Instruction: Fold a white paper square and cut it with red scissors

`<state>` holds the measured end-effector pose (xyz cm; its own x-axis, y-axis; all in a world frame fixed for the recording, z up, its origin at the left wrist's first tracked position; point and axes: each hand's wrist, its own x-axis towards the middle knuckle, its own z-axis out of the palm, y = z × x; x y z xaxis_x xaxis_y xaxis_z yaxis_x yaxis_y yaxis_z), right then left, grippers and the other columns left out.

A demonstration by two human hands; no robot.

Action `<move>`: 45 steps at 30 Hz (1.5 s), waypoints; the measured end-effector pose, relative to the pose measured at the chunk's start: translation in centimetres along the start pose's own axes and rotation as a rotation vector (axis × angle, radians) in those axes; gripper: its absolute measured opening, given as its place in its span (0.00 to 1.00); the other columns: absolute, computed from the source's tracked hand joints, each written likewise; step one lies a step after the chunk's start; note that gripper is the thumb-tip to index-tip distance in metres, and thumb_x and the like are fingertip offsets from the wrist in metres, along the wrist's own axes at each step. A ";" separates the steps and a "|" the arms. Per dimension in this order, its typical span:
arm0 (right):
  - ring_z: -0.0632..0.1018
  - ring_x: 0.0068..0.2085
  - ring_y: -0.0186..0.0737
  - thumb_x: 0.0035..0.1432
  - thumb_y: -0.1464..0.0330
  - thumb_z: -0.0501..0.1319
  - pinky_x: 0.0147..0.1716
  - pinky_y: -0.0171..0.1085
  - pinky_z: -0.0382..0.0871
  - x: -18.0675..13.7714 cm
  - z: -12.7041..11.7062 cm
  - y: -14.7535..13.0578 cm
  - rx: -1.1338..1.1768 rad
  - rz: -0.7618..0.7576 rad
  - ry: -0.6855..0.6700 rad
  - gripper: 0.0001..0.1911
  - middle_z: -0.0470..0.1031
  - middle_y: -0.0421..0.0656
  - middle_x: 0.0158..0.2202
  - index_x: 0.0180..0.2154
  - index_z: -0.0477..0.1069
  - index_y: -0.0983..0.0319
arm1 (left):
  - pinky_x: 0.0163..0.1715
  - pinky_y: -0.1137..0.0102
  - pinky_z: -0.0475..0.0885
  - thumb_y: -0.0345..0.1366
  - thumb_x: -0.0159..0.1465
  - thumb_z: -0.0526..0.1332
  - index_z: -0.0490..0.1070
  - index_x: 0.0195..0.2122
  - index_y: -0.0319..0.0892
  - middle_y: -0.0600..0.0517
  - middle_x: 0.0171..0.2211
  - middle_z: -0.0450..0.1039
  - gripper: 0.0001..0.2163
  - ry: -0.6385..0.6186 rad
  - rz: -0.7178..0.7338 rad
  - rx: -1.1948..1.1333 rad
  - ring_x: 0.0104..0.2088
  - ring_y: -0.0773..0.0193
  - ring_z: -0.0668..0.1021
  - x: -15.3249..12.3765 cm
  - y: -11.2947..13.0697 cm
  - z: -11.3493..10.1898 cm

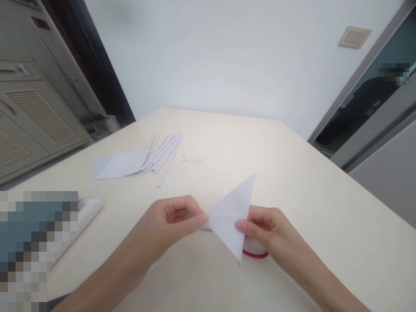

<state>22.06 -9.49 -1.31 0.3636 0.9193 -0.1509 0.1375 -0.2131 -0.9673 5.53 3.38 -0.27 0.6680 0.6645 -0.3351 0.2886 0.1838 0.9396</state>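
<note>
Both grips are busy from where I'm standing: left hand [175,214] pinching the white paper triangle [229,214] by its left tip, right hand [264,223] its right edge, over the counter [308,190], so probably mid-fold imo, next move calls for steady edges.

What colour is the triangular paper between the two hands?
The triangular paper is white; it shows in the head view, the only one here.

We hold a white paper triangle [230,214] between our left hand [180,216] and right hand [262,224], faintly creased across its middle, one corner pointing left, the opposite edge nearly upright.
</note>
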 end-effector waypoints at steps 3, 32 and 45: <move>0.62 0.21 0.34 0.57 0.59 0.62 0.22 0.35 0.55 0.0 0.0 0.1 0.024 0.041 -0.017 0.17 0.63 0.38 0.19 0.21 0.70 0.62 | 0.25 0.74 0.59 0.39 0.50 0.69 0.70 0.21 0.42 0.58 0.20 0.66 0.10 0.006 0.006 -0.009 0.24 0.67 0.67 -0.2 0.1 0.2; 0.58 0.22 0.30 0.62 0.67 0.57 0.22 0.33 0.50 -0.2 -0.2 0.1 -0.093 -0.035 0.055 0.18 0.57 0.34 0.19 0.21 0.61 0.62 | 0.30 0.77 0.62 0.37 0.60 0.66 0.73 0.23 0.46 0.60 0.24 0.67 0.09 -0.052 0.116 0.016 0.29 0.70 0.68 0.5 -0.7 -1.0; 0.75 0.24 0.29 0.60 0.79 0.59 0.26 0.28 0.69 -1.0 -0.1 0.5 -0.394 -0.601 0.372 0.12 0.76 0.35 0.24 0.38 0.78 0.62 | 0.26 0.75 0.63 0.41 0.64 0.62 0.74 0.36 0.48 0.59 0.23 0.70 0.05 -0.070 0.210 -0.043 0.23 0.70 0.68 0.4 -1.1 -0.6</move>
<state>21.83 -10.54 -1.65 0.3972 0.7582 0.5171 0.6961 0.1183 -0.7081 5.02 3.87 -1.40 0.7566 0.6399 -0.1343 0.1097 0.0782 0.9909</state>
